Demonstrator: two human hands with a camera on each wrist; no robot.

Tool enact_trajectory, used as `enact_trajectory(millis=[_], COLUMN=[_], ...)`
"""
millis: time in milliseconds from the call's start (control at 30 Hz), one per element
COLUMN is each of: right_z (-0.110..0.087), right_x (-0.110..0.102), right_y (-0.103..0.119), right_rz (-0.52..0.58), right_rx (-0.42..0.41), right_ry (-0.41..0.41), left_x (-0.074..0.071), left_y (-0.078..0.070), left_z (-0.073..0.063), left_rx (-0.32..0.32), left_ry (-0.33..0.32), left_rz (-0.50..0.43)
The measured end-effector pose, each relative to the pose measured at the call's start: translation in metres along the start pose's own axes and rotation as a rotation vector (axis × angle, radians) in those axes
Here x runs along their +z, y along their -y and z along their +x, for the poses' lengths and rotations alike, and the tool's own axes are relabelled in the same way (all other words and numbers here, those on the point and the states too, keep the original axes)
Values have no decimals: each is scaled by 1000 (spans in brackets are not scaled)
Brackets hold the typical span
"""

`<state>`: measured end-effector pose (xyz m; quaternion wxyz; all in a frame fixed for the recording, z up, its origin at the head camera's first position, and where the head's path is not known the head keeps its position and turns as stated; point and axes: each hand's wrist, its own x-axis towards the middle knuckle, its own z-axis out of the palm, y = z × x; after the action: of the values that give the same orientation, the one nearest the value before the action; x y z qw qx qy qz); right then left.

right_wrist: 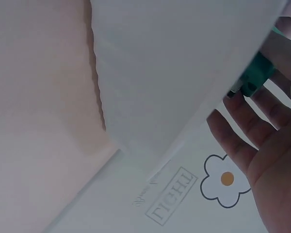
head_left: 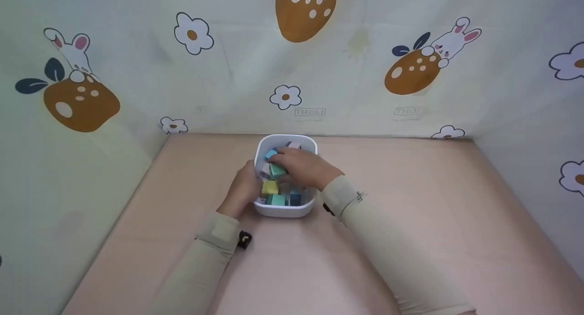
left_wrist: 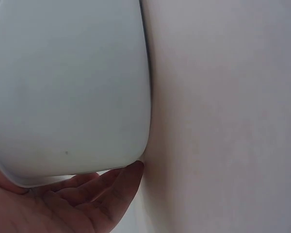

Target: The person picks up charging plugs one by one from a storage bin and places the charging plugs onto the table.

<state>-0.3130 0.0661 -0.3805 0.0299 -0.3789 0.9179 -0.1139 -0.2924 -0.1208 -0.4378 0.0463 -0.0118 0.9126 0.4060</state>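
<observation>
A white plastic bin (head_left: 285, 211) stands on the table with several small toy blocks inside. My left hand (head_left: 246, 185) grips the bin's left side; in the left wrist view its fingers (left_wrist: 119, 194) curve around the far end of the wall. My right hand (head_left: 306, 167) reaches over the bin's right rim. In the right wrist view, a green block (right_wrist: 258, 73) is pinched among its fingers (right_wrist: 250, 119). Close below the fingertips in the head view are a light blue block (head_left: 270, 154) and a white block (head_left: 265, 171). The right hand hides part of the contents.
Nearer in the bin lie a yellow block (head_left: 270, 188), a teal block (head_left: 277, 199) and a dark blue block (head_left: 295, 199). A pinkish tabletop (head_left: 410, 192) surrounds the bin. Behind it rises a pale printed cloth wall (head_left: 237, 110), with further walls left and right.
</observation>
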Motion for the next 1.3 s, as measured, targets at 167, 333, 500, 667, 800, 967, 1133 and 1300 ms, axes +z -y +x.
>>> enact_trajectory(millis=[167, 333, 500, 667, 800, 967, 1133, 1300], right_z=[-4, -10, -16, -23, -28, -37, -50, -62], right_x=[-3, -7, -11, -14, -16, -16, -15, -12], right_y=[-7, -13, -20, -31, -40, -54, -69, -79], right_rz=[30, 108, 187, 218, 250, 309, 382, 421], right_rx=[51, 114, 189, 268, 332, 413, 516, 564], right_ry=[-21, -47, -90, -141, -182, -248, -318, -359], left_x=[1, 3, 3, 3, 3, 3, 3, 3], left_y=[0, -1, -1, -1, -1, -2, -4, -5], left_z=[-1, 0, 1, 1, 0, 0, 0, 0], left_rx=[-14, -40, -44, -51, -60, -93, -114, -118], left_ry=[-1, 1, -1, -1, 2, 5, 21, 19], left_rz=[-25, -49, -38, -32, -37, -49, -60, -50])
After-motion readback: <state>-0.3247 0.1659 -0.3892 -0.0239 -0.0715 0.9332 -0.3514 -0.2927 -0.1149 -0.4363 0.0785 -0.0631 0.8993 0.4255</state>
